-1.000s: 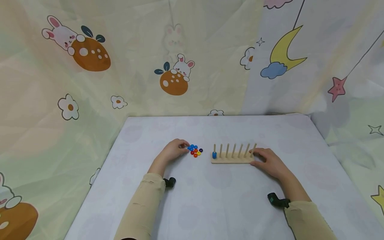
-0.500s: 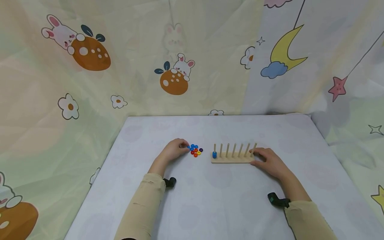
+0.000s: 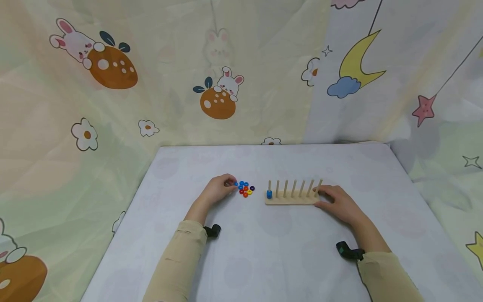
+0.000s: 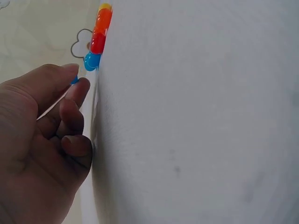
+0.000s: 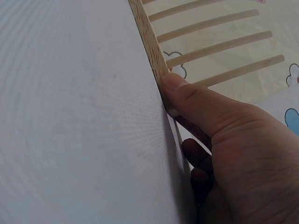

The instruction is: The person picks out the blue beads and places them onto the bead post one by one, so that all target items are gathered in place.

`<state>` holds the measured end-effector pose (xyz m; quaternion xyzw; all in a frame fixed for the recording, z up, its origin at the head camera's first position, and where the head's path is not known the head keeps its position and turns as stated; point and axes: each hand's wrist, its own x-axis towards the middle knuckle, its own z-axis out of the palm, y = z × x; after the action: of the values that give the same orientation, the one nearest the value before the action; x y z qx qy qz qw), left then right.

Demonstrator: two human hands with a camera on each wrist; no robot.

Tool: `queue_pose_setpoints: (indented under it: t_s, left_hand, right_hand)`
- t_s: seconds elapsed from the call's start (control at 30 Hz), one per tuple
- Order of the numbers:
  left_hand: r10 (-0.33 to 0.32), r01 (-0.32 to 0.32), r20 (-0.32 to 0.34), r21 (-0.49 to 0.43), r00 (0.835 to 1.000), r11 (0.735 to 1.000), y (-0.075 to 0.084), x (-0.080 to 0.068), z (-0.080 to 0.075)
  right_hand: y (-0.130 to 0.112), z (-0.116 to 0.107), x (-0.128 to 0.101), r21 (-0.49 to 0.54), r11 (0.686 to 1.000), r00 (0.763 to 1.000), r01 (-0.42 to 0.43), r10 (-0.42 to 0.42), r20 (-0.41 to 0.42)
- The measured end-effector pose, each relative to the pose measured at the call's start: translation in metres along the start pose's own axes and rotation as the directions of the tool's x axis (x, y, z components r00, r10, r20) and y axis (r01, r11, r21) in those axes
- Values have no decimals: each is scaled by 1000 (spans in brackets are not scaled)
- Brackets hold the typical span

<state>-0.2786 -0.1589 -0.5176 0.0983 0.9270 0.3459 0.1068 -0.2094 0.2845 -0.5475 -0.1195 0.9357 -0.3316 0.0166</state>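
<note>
A small pile of coloured rings [image 3: 245,189] lies on the white table, blue, red, orange, yellow and one dark. My left hand [image 3: 231,183] is at the pile's left edge, thumb and forefinger pinching a blue ring [image 4: 74,80]; more rings [image 4: 99,35] show beyond it in the left wrist view. To the right stands a wooden peg board [image 3: 292,200] with several upright pegs. One blue ring [image 3: 269,193] sits on the leftmost peg. My right hand [image 3: 320,198] grips the board's right end, thumb [image 5: 175,86] pressed on its base edge [image 5: 148,42].
The table [image 3: 271,251] is covered in a white cloth and walled by printed curtains [image 3: 211,84] at the back and both sides. Black wrist cameras [image 3: 212,230] sit by both sleeves. Bare cloth lies in front of the board and the rings.
</note>
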Motion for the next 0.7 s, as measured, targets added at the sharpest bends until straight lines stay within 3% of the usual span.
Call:
queue_pose_setpoints:
  t_s: [0.4, 0.7]
  left_hand:
    - [58, -58, -14, -52, 998, 997, 9, -2, -5]
    - [123, -124, -23, -71, 992, 990, 37, -7, -10]
  right_hand:
    - [-2, -1, -1, -5, 1000, 1000, 0, 0, -6]
    - [-3, -2, -1, 4, 1000, 1000, -18, 18, 5]
